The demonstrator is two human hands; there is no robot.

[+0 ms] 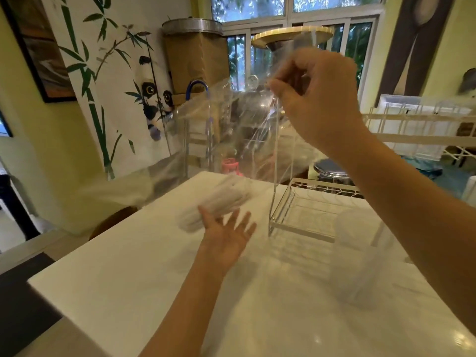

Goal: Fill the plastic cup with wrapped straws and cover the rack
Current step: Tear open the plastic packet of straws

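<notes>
Though blurred, straws (213, 202) seemingly touch left hand (228, 234).

No text, label, brand, number or sign can be read anywhere in the view. The wall hanging (108, 81) carries only painted bamboo and pandas, without lettering that shows. The framed picture (38, 47) beside it is too dark and blurred to tell whether any writing stands on it.

Blurred clear cup (360, 256) upright beside wire rack (309, 210), seemingly empty.
</notes>
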